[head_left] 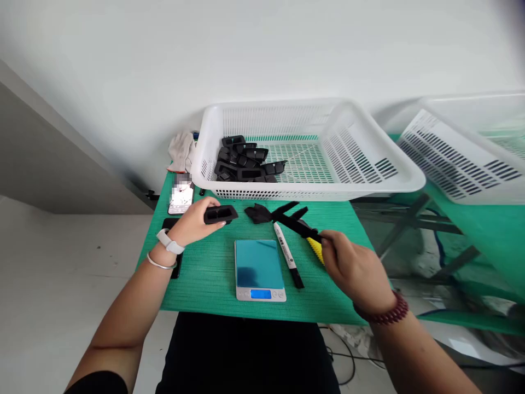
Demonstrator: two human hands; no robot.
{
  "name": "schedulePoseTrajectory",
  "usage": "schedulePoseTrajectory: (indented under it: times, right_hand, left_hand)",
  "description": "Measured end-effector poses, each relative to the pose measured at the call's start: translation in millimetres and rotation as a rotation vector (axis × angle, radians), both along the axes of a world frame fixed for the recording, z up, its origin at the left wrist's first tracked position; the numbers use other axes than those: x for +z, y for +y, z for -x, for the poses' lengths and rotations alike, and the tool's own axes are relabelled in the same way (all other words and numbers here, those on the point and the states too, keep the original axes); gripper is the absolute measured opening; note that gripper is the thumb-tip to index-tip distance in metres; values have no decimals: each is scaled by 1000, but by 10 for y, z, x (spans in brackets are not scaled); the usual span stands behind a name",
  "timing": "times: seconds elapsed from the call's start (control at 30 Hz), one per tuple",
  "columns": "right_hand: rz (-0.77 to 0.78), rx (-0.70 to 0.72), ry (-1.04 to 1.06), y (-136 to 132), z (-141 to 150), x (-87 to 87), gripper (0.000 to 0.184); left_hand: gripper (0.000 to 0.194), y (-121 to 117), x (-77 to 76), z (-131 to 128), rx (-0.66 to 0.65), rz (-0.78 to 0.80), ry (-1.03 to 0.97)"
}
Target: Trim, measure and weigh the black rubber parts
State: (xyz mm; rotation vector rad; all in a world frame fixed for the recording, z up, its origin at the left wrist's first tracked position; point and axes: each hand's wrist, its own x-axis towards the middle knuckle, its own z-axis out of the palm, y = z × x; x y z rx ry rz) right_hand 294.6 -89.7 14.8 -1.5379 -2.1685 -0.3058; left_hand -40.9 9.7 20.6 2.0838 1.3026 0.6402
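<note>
My left hand [196,221] is closed around a black hollow plastic part [221,214], held above the table left of centre. On the right, my right hand [353,268] grips the end of a long black strip [297,225]. At its far end the strip meets other narrow black pieces and a crumpled black piece [257,213]; whether all of it is one item I cannot tell. Below and between the hands lies a digital scale [258,265] with a lit blue display. Beside it rests a white marker pen [285,249] with a black cap.
Behind stands a white slotted basket [369,189] with several similar black parts [246,158] heaped at its left. A second basket [463,153] is at right. A yellow textured thing [315,250], two phones [181,198] and a pale glove [181,151] lie on the green-covered table [205,293].
</note>
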Motion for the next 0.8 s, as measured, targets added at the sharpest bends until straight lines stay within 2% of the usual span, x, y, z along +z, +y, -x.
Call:
schedulePoseTrajectory:
  times: [0.17,0.3,0.4,0.5,0.57,0.67,0.8]
  right_hand:
    - [20,113,73,59,146,49,21]
    - [96,145,139,88,185,59,22]
    - [119,182,161,168,211,57,32]
    - [173,213,191,307,274,52,49]
    - [189,227,192,409,337,35,54]
    - [117,211,162,523,429,-28,55]
    - [37,218,179,562,470,-160,53]
  left_hand:
    - [43,335,-75,349,35,20,145]
    - [44,483,-77,366,47,-34,102]
    - [46,388,-33,217,-46,-51,90]
    - [60,194,-3,15,-90,-36,-8]
    - [63,71,0,-117,-70,-83,-84]
    - [60,-63,-29,-280,-44,-191,-215]
    - [63,-165,-147,-390,2,-283,-309]
